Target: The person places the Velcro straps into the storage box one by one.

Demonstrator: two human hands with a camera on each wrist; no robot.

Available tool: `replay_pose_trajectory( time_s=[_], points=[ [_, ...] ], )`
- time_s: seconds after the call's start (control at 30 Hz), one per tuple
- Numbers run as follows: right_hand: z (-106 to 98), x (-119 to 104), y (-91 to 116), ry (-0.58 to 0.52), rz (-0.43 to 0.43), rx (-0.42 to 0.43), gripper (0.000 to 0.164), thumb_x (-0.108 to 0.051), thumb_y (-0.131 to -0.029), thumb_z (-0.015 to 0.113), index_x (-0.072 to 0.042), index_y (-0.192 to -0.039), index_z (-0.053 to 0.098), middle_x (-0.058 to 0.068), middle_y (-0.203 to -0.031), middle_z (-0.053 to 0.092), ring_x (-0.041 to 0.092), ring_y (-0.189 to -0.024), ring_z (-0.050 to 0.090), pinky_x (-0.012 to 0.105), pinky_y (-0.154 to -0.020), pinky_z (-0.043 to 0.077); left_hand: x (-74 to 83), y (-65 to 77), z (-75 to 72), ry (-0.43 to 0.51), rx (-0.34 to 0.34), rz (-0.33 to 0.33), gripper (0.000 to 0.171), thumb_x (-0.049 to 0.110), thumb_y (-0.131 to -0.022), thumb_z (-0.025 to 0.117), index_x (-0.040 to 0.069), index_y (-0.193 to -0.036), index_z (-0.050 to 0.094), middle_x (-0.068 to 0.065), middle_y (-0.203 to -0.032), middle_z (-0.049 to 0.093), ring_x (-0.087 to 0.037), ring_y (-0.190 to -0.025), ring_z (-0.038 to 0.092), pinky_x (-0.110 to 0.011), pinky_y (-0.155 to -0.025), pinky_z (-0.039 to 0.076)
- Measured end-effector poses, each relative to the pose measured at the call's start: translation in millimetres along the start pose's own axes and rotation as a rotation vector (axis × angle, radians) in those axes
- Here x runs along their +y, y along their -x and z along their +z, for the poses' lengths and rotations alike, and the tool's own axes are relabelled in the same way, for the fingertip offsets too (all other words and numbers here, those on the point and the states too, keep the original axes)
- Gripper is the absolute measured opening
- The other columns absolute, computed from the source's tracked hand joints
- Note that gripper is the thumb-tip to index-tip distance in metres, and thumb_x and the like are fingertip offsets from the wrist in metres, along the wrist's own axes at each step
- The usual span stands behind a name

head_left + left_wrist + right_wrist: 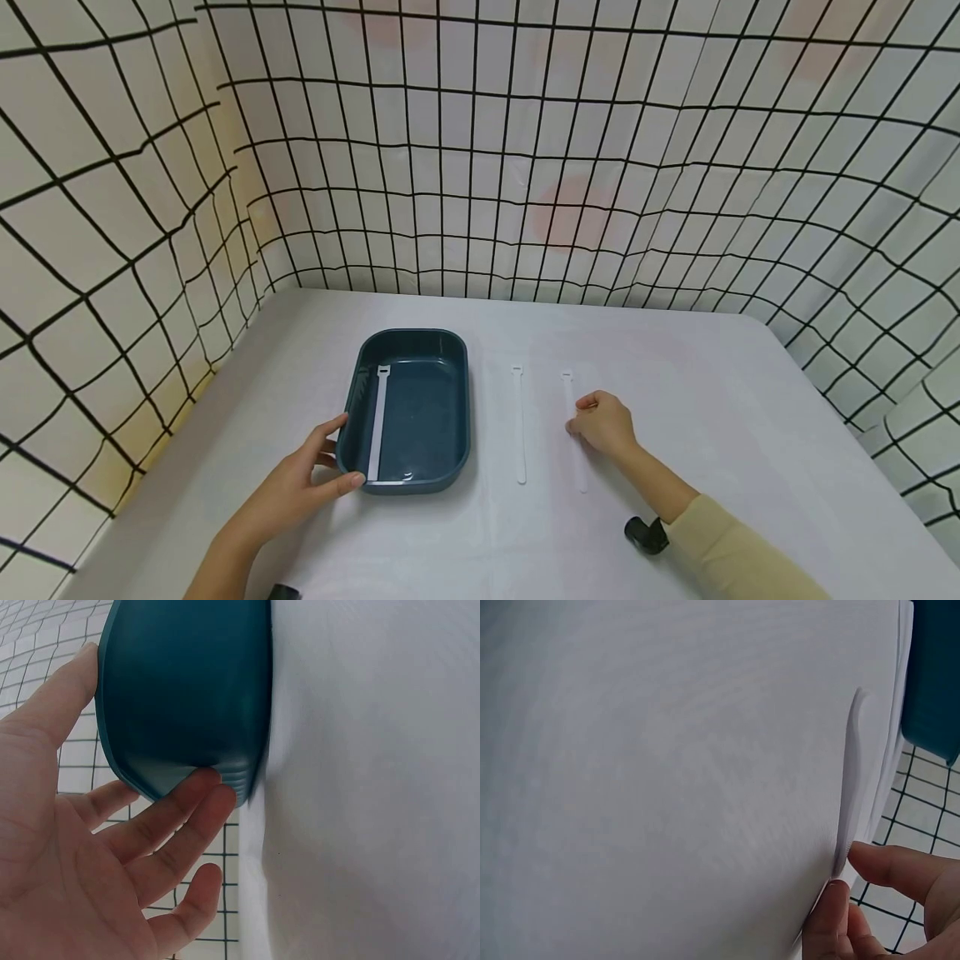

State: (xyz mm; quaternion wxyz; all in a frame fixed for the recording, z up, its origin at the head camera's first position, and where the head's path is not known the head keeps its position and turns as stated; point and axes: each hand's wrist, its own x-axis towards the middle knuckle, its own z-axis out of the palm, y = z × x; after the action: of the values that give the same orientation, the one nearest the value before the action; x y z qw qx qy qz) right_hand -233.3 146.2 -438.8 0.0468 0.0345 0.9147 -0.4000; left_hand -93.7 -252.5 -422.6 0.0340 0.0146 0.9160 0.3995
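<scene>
A dark teal tray (467,408) stands on the white-covered table, and a white strap cable tie (378,429) with a slotted head lies lengthwise inside it, towards the left. My left hand (292,492) holds the tray's near left corner, thumb at the rim and fingers against the outer wall (187,697). Right of the tray, a second white cable tie (520,429) lies straight on the cloth. Farther right, my right hand (606,427) pinches a third cable tie (849,780) between thumb and fingers near its middle. Part of that tie is hidden by the fingers.
A black wire grid (480,158) in front of white sheeting borders the table's back and sides. The white cloth (712,392) covers the table to the right of the hand. A black wrist-worn device (647,535) shows beside the right sleeve (738,546).
</scene>
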Motion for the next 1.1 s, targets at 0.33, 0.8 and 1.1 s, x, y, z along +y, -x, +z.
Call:
replay_pose_trajectory(
  time_s=[0.33, 0.8, 1.1],
  points=[
    [-1.5, -0.9, 2.1, -0.01, 0.027, -0.02, 0.032, -0.005, -0.075, 0.076, 0.005, -0.1, 0.06, 0.011, -0.085, 0.066, 0.022, -0.075, 0.061, 0.031, -0.06, 0.047, 1.3, -1.0, 1.3, -0.013, 0.006, -0.008, 0.087, 0.046, -0.083, 0.076, 0.016, -0.151, 0.03, -0.009, -0.115, 0.06, -0.023, -0.104, 0.057, -0.052, -0.085, 0.045],
    [-0.7, 1.3, -0.2, -0.112, 0.065, -0.04, 0.021, -0.004, -0.081, 0.074, 0.006, -0.095, 0.062, 0.013, -0.08, 0.065, 0.017, -0.066, 0.062, 0.027, -0.059, 0.051, 1.3, -0.6, 1.0, -0.019, 0.01, 0.0, 0.086, 0.045, -0.083, 0.076, 0.016, -0.15, 0.031, -0.009, -0.114, 0.06, -0.023, -0.104, 0.057, -0.05, -0.084, 0.045],
    [-2.1, 0.3, 1.1, -0.236, 0.124, -0.071, 0.024, -0.003, -0.083, 0.073, 0.009, -0.1, 0.061, 0.012, -0.08, 0.064, 0.015, -0.064, 0.059, 0.025, -0.059, 0.052, 1.0, 0.1, 0.7, -0.009, 0.009, 0.011, 0.085, 0.044, -0.083, 0.076, 0.016, -0.15, 0.031, -0.009, -0.114, 0.06, -0.023, -0.103, 0.057, -0.051, -0.084, 0.045]
  ],
)
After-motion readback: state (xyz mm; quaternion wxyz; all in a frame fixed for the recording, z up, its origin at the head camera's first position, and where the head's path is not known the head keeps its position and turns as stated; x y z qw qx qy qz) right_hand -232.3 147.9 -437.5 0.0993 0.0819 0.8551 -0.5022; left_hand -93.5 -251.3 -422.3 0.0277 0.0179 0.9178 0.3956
